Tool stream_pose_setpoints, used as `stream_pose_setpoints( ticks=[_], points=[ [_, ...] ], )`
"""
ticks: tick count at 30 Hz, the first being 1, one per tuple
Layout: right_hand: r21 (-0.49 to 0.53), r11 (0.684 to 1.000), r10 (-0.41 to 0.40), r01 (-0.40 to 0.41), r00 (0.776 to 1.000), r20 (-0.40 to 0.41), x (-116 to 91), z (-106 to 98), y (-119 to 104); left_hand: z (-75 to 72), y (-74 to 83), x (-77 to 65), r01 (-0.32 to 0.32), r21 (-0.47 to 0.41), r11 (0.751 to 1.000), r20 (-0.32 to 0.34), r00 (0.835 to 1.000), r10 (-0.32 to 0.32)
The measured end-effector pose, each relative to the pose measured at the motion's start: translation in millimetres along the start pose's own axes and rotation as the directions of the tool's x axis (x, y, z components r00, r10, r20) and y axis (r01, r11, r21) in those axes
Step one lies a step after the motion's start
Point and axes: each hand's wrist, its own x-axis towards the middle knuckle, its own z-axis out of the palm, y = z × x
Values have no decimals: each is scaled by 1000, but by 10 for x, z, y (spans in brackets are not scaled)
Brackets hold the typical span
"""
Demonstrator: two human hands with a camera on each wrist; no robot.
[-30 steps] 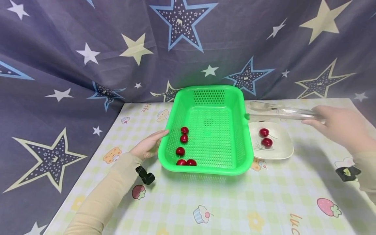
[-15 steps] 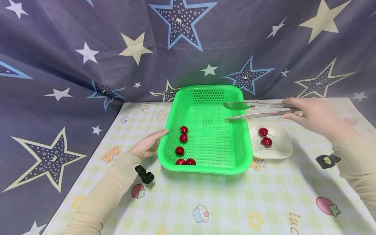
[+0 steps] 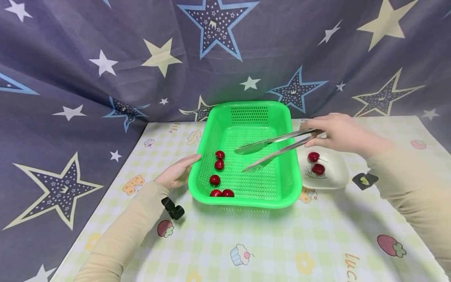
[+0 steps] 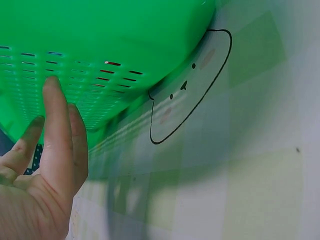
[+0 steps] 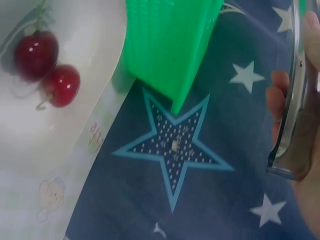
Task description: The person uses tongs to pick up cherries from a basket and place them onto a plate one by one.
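Note:
My right hand (image 3: 340, 132) grips metal tongs (image 3: 278, 149) near their joined end. The tongs' arms are spread over the inside of a green plastic basket (image 3: 246, 203), nothing between their tips. In the right wrist view, fingers and thumb wrap the tongs (image 5: 295, 120). Against the basket's left side rests my left hand (image 3: 177, 172); the left wrist view shows its fingers (image 4: 56, 135) extended along the slotted wall (image 4: 115, 30). Several red cherries (image 3: 215, 180) lie along the basket's left side and near corner.
Right of the basket stands a white dish (image 3: 338, 172) holding two cherries (image 3: 318, 169). The tablecloth (image 3: 197, 243) is checked, with printed pictures. A dark curtain with stars (image 3: 218, 70) hangs right behind the basket.
My right hand has moved left with the tongs, from above the dish until their tips are over the basket's middle. The left hand, basket and visible cherries have stayed in place.

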Motion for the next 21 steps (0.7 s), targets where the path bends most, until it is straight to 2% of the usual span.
stream_pose_setpoints(
  ticks=[5,15,21],
  points=[
    [22,999,-44,43,998,49,148,44,-85,-1,16,-8,3,15,1000,-8,1000,-3],
    [-23,990,-136,140,983,126,375,151,-225,15,30,-9,7,16,1000,-2,1000,-7],
    [-17,987,-151,157,971,184,479,204,-276,22,24,-13,11,19,1000,-8,1000,-11]
  ],
)
